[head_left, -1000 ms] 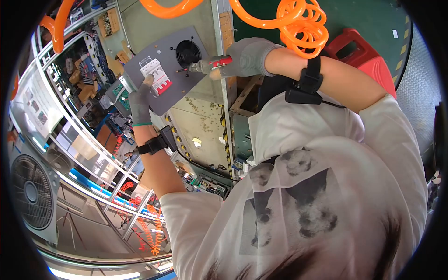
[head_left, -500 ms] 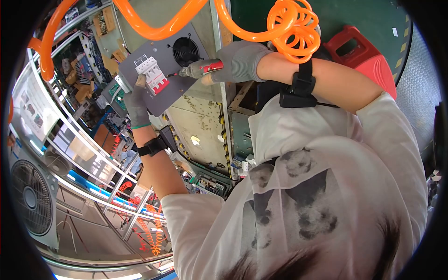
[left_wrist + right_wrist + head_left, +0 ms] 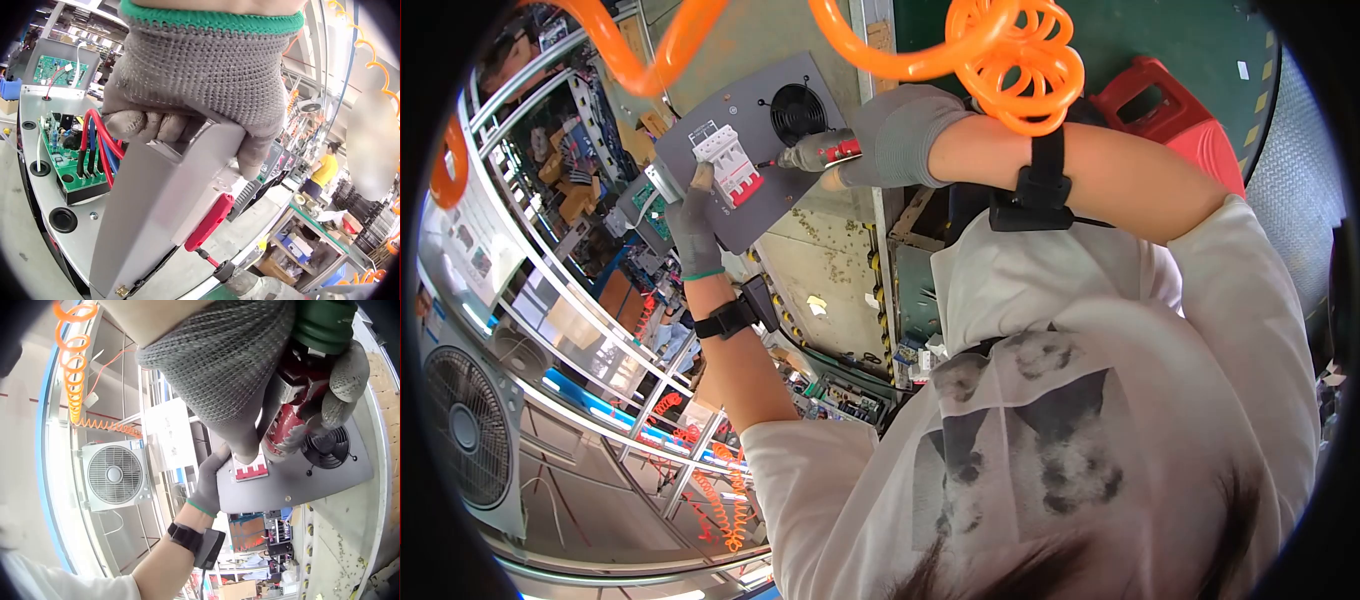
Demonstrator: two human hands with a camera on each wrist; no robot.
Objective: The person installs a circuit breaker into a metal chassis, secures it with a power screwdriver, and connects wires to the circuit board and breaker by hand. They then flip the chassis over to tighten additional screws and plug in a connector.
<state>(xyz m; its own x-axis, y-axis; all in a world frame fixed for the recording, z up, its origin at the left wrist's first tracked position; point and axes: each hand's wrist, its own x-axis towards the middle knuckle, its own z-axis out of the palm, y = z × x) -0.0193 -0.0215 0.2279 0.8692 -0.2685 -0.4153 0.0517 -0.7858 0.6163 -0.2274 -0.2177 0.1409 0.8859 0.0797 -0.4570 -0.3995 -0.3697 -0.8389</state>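
2 gloved hands: 1 panel (image 3: 760, 150), 1 screwdriver (image 3: 820, 153).

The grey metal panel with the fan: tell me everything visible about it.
The flat grey metal panel is held tilted above the bench. Its face carries a round black fan grille and a white and red circuit breaker. The gloved left hand grips its lower edge; the left wrist view shows red wires and a green circuit board behind it. The red powered screwdriver in the right hand meets the breaker.
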